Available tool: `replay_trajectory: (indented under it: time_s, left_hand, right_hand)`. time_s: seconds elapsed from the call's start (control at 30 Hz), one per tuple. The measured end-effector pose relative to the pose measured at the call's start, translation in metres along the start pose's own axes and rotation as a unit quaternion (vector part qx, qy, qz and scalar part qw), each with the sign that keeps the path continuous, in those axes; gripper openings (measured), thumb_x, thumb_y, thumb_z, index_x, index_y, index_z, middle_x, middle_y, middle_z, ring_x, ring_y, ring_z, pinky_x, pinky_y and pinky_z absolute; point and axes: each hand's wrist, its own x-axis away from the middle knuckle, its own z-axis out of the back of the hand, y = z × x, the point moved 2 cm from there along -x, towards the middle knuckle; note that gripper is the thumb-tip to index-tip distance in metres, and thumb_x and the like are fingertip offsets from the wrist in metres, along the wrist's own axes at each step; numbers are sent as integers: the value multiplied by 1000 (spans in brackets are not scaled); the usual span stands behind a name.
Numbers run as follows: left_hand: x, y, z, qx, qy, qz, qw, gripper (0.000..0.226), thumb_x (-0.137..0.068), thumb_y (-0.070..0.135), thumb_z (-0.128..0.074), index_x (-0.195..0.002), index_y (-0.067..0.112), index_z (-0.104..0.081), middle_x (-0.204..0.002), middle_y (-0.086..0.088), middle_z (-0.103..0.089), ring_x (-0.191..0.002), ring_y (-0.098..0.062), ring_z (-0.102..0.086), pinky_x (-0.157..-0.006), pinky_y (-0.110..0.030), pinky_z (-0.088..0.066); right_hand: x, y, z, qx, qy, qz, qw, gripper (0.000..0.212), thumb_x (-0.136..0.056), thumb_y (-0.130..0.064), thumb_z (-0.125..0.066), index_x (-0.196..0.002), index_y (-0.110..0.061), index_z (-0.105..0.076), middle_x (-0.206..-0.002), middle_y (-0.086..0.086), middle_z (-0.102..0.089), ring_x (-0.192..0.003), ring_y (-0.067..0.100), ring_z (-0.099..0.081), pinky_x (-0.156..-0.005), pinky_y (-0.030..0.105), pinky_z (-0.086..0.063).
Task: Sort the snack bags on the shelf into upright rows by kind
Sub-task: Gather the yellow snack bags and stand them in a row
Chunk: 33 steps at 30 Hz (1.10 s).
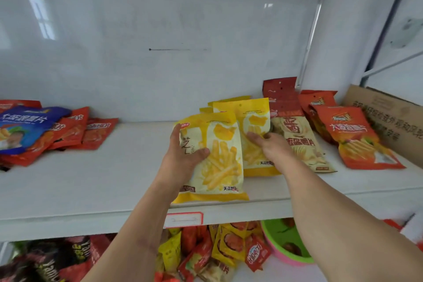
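On the white shelf (pixel 91 181), my left hand (pixel 183 155) grips the left edge of a yellow fries bag (pixel 219 162) at the front, thumb across its face. Just behind it, my right hand (pixel 272 144) holds a second yellow fries bag (pixel 254 126), which leans back on more yellow bags. A beige and red chip bag (pixel 302 144) lies to the right, then orange-red bags (pixel 352 135) lying tilted. At the far left a blue bag (pixel 25 126) lies on a heap of red bags (pixel 75 130).
A cardboard box (pixel 389 121) stands at the shelf's right end. A red price tag holder (pixel 183 219) is clipped to the shelf's front edge. The lower shelf holds mixed snack bags (pixel 206 252) and a green and pink bowl (pixel 286 242).
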Motion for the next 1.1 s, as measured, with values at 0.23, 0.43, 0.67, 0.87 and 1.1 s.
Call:
replay_trajectory:
  time_s: [0.23, 0.43, 0.67, 0.87, 1.1]
  left_hand:
    - [0, -4, -35, -26, 32, 18, 999, 103, -80, 11, -83, -154, 37, -17, -111, 11, -67, -97, -15, -72, -82, -48, -61]
    - [-15, -9, -59, -60, 43, 23, 997, 105, -79, 18, -84, -154, 41, -15, -114, 7, -69, -98, -17, -72, -85, -49, -60]
    - [-26, -20, -83, -195, 56, 41, 978, 110, -75, 47, -81, -156, 40, -7, -130, 9, -59, -120, -24, -61, -99, -46, -52]
    - [-44, -33, -86, -201, 53, 59, 976, 108, -71, 55, -82, -156, 35, -18, -151, 6, -42, -134, -22, -50, -107, -47, -47]
    - [-67, -34, -86, -185, 44, 59, 980, 102, -77, 45, -82, -156, 31, -19, -138, 6, -58, -123, -21, -60, -103, -46, -50]
  right_hand:
    - [-19, 16, -6, -15, -26, 20, 999, 53, -87, -57, -65, -114, -12, -69, -114, 10, -72, -91, 26, -62, -80, 36, -50]
    - [-15, -1, 0, -55, -32, -43, 997, 85, -95, -74, -16, -152, -16, -39, -155, 13, -42, -141, 34, -39, -115, 46, -29]
    - [-24, 8, -8, -54, -84, -43, 994, 115, -67, -99, -29, -154, -24, -35, -160, 5, -34, -144, 31, -35, -116, 50, -31]
    - [-44, 20, -22, -22, -60, -11, 998, 127, -51, -105, -39, -147, -22, -44, -148, 2, -49, -133, 30, -49, -108, 51, -42]
    - [-65, 23, -33, 4, -31, 24, 999, 89, -77, -86, -44, -142, -25, -49, -140, 5, -56, -128, 31, -53, -106, 49, -44]
